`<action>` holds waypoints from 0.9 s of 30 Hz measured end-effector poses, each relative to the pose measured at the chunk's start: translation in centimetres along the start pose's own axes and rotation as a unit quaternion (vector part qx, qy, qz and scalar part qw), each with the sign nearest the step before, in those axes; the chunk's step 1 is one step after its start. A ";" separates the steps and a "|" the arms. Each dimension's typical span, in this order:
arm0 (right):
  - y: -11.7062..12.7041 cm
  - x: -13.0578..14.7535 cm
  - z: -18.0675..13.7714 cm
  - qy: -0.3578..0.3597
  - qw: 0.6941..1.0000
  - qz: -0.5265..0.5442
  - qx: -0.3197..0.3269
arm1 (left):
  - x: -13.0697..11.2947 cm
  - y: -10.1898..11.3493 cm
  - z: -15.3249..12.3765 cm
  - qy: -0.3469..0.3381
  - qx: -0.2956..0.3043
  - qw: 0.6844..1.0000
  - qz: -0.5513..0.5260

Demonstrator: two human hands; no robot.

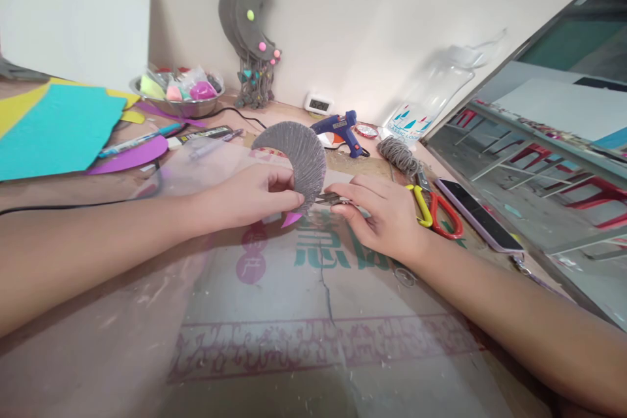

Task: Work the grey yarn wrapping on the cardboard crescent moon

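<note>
My left hand [272,194] pinches a crescent moon [308,153] wound in grey yarn, thumb in front near its lower tip. A bare purple point [292,219] sticks out below the yarn. Close to the crescent's right edge, my right hand [377,212] is closed on a small pointed metal tool [337,199]. Its tips reach toward the yarn; whether they touch it I cannot tell. Fingers cover most of the tool, so its exact kind does not show. Under both hands lies a clear plastic sheet with green and purple print [313,294].
Behind the hands are a blue glue gun [345,130], a grey yarn bundle [399,155] and a small clock [319,103]. Red-and-yellow-handled scissors [445,217] and a phone [477,214] lie right. Turquoise sheet [59,130] and metal bowl [196,106] sit left. A finished-looking grey moon [249,19] hangs by the wall.
</note>
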State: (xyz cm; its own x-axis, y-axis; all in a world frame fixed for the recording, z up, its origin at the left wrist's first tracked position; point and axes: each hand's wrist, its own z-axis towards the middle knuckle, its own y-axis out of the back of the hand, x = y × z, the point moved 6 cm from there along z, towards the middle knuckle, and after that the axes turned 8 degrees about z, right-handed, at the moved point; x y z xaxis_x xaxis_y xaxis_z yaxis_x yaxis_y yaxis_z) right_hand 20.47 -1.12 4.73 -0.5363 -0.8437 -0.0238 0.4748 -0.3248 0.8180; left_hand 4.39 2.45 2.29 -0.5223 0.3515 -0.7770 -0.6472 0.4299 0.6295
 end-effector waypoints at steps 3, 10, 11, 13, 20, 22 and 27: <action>0.0 0.2 0.1 0.013 1.000 -0.013 0.006 | 0.1 0.1 0.0 0.001 0.001 1.000 -0.002; -0.1 0.3 0.2 0.007 0.999 -0.033 0.022 | 0.2 0.2 0.0 0.014 0.002 1.000 0.001; -0.1 0.2 0.2 0.006 0.999 -0.035 0.025 | 0.2 0.2 0.0 0.014 0.004 1.000 0.001; -0.1 0.2 0.2 0.008 0.999 -0.037 0.029 | 0.2 0.2 0.1 0.013 0.007 1.000 0.003; -0.1 0.3 0.3 0.003 0.998 -0.048 0.027 | 0.2 0.0 0.1 0.017 0.014 0.999 -0.023; -0.1 0.3 0.4 0.002 0.998 -0.048 0.028 | 0.2 0.1 0.1 0.013 0.013 0.999 -0.027; -0.3 0.2 0.3 0.002 0.998 -0.052 0.041 | 0.3 0.1 0.1 0.018 0.011 1.000 -0.019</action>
State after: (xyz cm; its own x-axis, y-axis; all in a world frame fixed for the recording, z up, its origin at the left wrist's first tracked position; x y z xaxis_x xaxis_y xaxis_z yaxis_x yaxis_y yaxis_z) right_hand 20.02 -1.09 4.67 -0.5774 -0.8087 -0.1125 0.3580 -0.3746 0.8553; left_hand 4.26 2.65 2.13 -0.5164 0.3049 -0.8003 -0.6552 0.4610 0.5984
